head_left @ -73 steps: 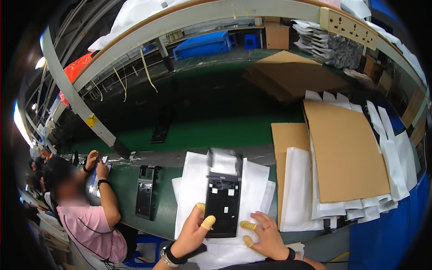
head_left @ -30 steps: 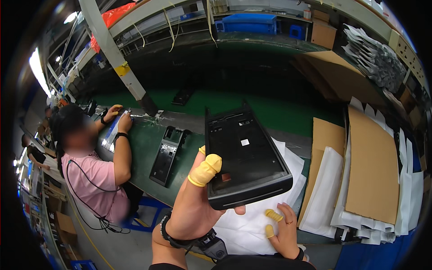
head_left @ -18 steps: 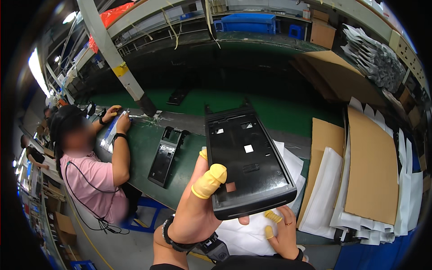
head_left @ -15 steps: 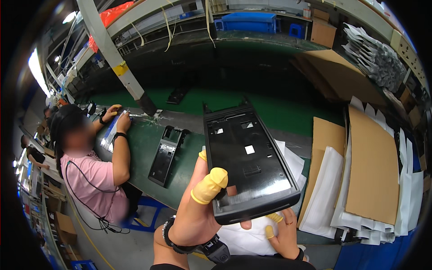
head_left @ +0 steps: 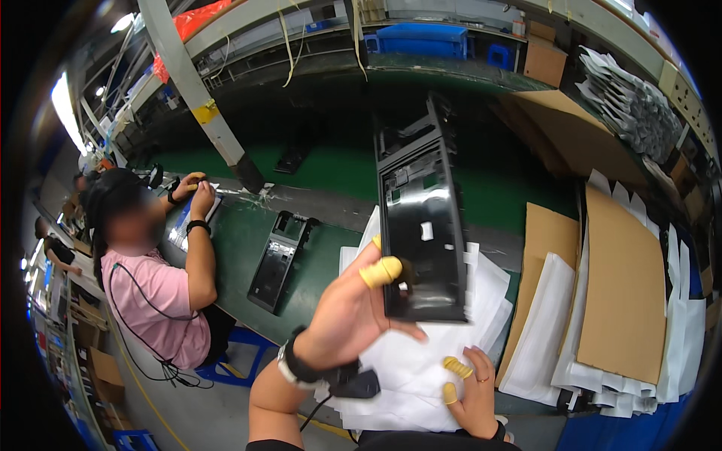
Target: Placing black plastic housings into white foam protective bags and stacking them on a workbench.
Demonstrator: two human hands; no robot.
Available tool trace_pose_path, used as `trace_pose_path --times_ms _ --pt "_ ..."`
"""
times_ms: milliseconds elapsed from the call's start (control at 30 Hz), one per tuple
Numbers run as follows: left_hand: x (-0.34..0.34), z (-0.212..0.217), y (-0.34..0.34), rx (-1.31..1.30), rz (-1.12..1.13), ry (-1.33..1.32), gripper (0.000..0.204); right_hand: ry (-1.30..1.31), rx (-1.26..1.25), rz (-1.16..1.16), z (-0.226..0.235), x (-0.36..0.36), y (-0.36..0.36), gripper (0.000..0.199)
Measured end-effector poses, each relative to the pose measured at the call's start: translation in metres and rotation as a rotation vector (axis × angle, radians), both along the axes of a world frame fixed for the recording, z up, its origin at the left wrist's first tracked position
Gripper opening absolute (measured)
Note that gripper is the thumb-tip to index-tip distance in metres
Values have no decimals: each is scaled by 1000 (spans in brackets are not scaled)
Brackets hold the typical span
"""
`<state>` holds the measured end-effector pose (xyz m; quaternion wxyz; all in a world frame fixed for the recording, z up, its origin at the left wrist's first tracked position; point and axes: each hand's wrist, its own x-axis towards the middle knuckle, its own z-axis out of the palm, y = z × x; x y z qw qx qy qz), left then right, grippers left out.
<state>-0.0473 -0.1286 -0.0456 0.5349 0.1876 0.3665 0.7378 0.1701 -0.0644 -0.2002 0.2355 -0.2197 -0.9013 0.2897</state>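
My left hand (head_left: pixel 347 314) is closed on the lower left edge of a black plastic housing (head_left: pixel 421 259), holding it up and tilted above the bench. The housing is a long frame with a glossy panel, several small cutouts and an open bay at its far end. Yellow finger cots cover some of my fingertips. Beneath it lies a stack of white sheets (head_left: pixel 406 391). My right hand (head_left: pixel 475 406) rests on the right part of this stack, fingers apart, with nothing in it. A similar black housing (head_left: pixel 275 267) lies on the green bench to the left.
A co-worker in a pink shirt (head_left: pixel 154 301) sits at the left, handling something small over the bench. Cardboard sheets (head_left: pixel 620 289) and white sleeves (head_left: pixel 543 331) stand at the right. A post (head_left: pixel 197 98) rises behind the bench. Another dark part (head_left: pixel 289 159) lies farther back.
My left hand has raised the black housing away from me and turned it, so its far bay now shows. More of the white stack is uncovered. My right hand has stayed nearly in place.
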Motion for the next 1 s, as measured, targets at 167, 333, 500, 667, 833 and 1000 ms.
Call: trace_pose_path --times_ms 167,333,500,667,833,1000 --pt "-68 -56 35 75 -199 -176 37 0 -4 2 7 1 4 34" --pt "-149 -66 109 -326 132 506 26 26 19 -16 14 3 -1 34" --pt "-200 -93 189 -805 465 1702 45 19 -25 -8 11 0 0 35" --pt "-226 -113 228 -1044 250 2158 43 61 -68 26 9 -9 -3 35" --pt "-148 -67 327 -947 -133 1965 53 123 -77 -40 2 -1 12 36" --pt "-33 3 410 -513 -450 2352 40 161 -199 51 -19 4 10 38"
